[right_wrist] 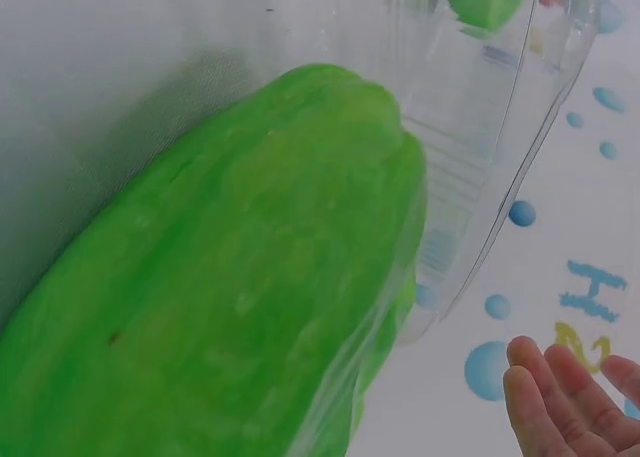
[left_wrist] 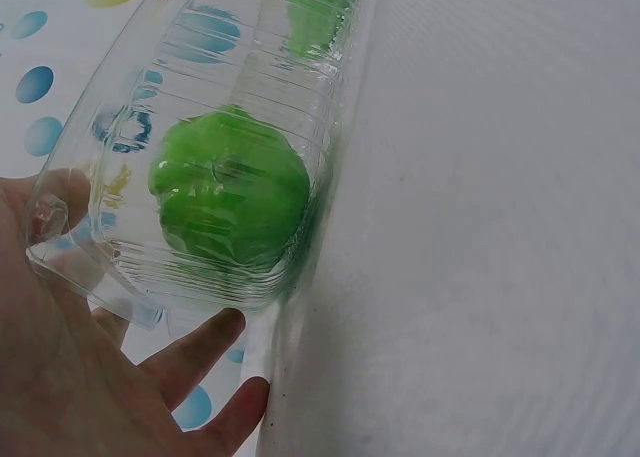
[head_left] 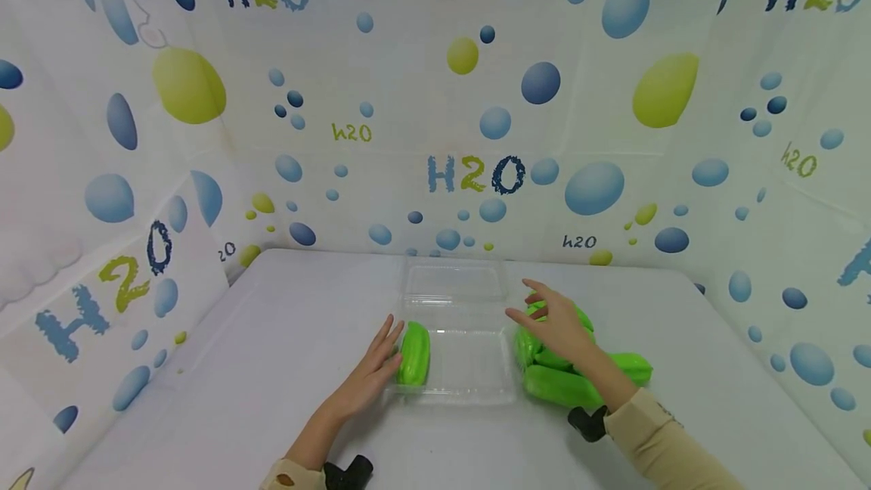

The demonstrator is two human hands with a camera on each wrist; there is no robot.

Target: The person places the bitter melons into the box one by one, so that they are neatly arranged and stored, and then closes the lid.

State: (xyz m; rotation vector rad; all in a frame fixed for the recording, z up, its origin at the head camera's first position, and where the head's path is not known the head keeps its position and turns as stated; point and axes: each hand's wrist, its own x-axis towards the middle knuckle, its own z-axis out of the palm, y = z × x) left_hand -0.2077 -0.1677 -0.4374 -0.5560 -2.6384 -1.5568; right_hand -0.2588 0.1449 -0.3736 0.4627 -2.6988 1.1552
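A clear plastic clamshell box [head_left: 472,365] stands with its lid [head_left: 454,282] folded back. Against its left wall lies one long, ribbed, bright green vegetable [head_left: 414,354], seen end-on through the plastic in the left wrist view [left_wrist: 230,187]. My left hand [head_left: 370,369] is at the box's left side, fingers extended, its thumb side by the wall and rim. Over a pile of similar green vegetables [head_left: 561,386] to the right of the box, my right hand [head_left: 559,327] hovers with fingers spread, holding nothing. Part of the pile is hidden beneath that hand and forearm.
A white table [head_left: 286,324] carries everything. Behind it hangs a white sheet [head_left: 408,82] printed with blue and green drops. Black wrist devices sit at the left [head_left: 349,472] and right [head_left: 587,423] cuffs. Clear film shows on the near vegetables [right_wrist: 300,277] in the right wrist view.
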